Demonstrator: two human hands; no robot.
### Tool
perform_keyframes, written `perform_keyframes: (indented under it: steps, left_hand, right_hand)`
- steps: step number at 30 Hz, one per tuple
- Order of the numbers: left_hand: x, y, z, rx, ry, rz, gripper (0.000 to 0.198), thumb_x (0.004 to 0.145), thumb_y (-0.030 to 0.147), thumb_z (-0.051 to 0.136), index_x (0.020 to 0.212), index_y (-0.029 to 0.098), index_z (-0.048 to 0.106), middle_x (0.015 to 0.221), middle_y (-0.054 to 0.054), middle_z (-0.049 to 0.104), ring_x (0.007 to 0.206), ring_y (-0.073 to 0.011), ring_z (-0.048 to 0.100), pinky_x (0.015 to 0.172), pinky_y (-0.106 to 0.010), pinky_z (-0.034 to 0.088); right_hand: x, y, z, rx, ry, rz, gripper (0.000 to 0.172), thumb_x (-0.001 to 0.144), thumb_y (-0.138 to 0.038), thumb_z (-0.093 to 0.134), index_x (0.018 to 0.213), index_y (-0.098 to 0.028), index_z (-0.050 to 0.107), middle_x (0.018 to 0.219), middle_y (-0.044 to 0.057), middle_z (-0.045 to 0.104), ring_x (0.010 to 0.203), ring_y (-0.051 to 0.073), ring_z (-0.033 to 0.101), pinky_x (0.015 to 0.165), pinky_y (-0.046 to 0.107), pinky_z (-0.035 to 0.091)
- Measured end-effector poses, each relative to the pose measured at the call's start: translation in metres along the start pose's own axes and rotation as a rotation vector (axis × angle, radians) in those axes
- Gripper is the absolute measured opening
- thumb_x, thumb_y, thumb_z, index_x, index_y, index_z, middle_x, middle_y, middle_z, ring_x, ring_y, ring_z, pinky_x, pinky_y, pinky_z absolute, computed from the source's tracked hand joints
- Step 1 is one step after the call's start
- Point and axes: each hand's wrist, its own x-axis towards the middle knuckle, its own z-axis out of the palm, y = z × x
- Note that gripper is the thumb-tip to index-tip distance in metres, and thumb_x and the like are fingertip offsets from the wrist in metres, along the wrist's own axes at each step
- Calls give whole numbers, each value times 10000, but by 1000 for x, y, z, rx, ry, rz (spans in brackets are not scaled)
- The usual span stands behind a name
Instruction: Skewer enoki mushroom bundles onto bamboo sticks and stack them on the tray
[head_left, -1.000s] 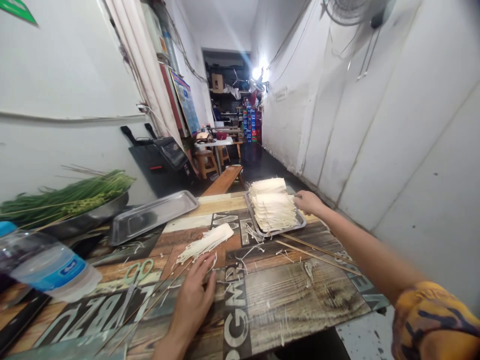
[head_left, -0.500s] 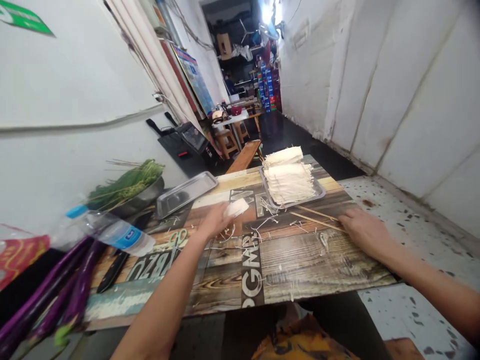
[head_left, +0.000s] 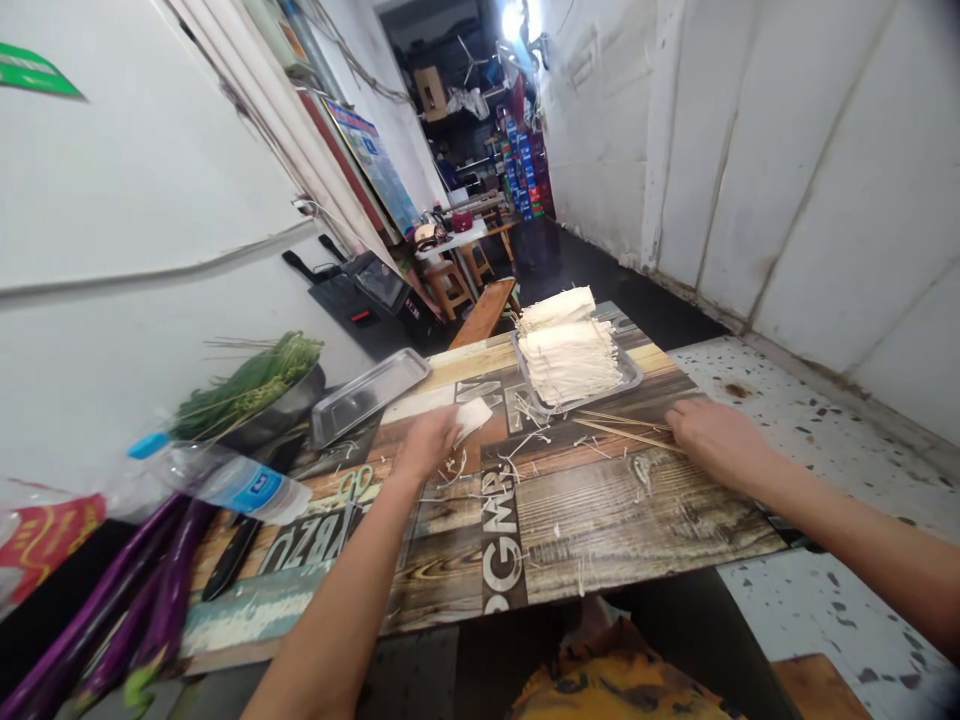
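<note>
Left of the middle of the wooden-print table, my left hand is closed on a small white folded piece, whose kind I cannot make out. Near the table's right edge, my right hand has its fingers curled down over the ends of thin bamboo skewers lying on the table; how many it grips is hidden. Beyond the skewers, a clear plastic tray carries stacked flat bundles of enoki mushrooms. Loose enoki strands lie scattered between my hands.
To the left are a shallow tray, a metal bowl of leafy greens, a water bottle, green-handled scissors, a black-handled knife and purple eggplants. A wooden bench stands behind the table.
The view has shifted slightly. Both hands stay almost in place, the left with the white piece and the right at the skewer ends.
</note>
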Motion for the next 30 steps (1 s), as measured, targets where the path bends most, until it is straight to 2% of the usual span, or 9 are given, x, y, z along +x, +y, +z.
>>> perform_keyframes:
  steps: [3, 7, 10, 13, 15, 17, 20, 24, 30]
  left_hand:
    - [-16, 19, -9, 10, 49, 49, 375, 936, 299, 427, 1259, 152, 548, 1264, -149, 611, 1192, -265, 548, 1035, -428, 413]
    - [-36, 71, -18, -16, 52, 249, 360, 941, 305, 448, 1255, 162, 551, 1195, -151, 642, 1093, -251, 601, 956, -421, 480]
    - [-43, 113, -15, -81, -10, 471, 359, 953, 286, 430, 1268, 148, 534, 1164, -160, 648, 1048, -249, 617, 906, -429, 506]
    - [-40, 132, -7, -147, -96, 519, 382, 948, 332, 452, 1286, 167, 524, 1166, -153, 644, 1043, -247, 622, 887, -422, 515]
    - [-31, 126, -2, -142, -101, 412, 425, 933, 384, 485, 1312, 194, 510, 1233, -135, 620, 1131, -246, 586, 957, -412, 480]
    - [-18, 107, 2, -77, -72, 200, 428, 928, 382, 487, 1315, 199, 508, 1292, -127, 589, 1219, -250, 531, 1029, -416, 424]
    - [8, 70, 7, 19, -60, -14, 442, 897, 292, 511, 1296, 103, 500, 1319, -218, 545, 1233, -315, 515, 1028, -483, 399]
    - [33, 38, 9, 75, -181, -39, 397, 855, 263, 544, 1238, 158, 547, 1229, -149, 633, 1154, -264, 584, 982, -381, 434]
    - [44, 33, 8, 124, -293, -96, 404, 818, 122, 450, 1200, 154, 580, 961, -128, 724, 905, -236, 675, 843, -322, 470]
  right_hand:
    - [-2, 0, -6, -11, 5, -5, 150, 825, -62, 487, 764, -135, 602, 785, 112, 623, 761, 240, 581, 647, 330, 332]
    - [-16, -8, -16, 0, 94, 22, 187, 871, -109, 445, 755, -156, 583, 769, 89, 607, 731, 224, 572, 634, 330, 334]
    - [-33, -23, -18, 112, 249, 44, 214, 911, -199, 412, 779, -177, 579, 750, 68, 611, 701, 205, 577, 615, 317, 351]
    - [-53, -41, -11, 271, 331, 58, 216, 922, -263, 392, 847, -192, 581, 767, 56, 642, 683, 199, 598, 604, 305, 378]
    - [-66, -53, -5, 348, 345, 82, 212, 922, -271, 384, 879, -199, 579, 755, 47, 655, 656, 194, 612, 589, 300, 389]
    - [-78, -64, 1, 401, 337, 108, 210, 924, -264, 379, 890, -206, 578, 719, 32, 658, 610, 185, 616, 560, 293, 390]
    - [-91, -76, 8, 456, 312, 127, 196, 926, -259, 393, 861, -215, 573, 668, 11, 648, 555, 176, 608, 531, 288, 387]
    - [-98, -82, 12, 477, 333, 146, 194, 938, -258, 396, 886, -209, 576, 727, 21, 673, 597, 177, 635, 547, 290, 402]
    - [-98, -83, 6, 491, 347, 180, 200, 937, -257, 394, 900, -205, 584, 746, 29, 689, 608, 175, 644, 564, 284, 424]
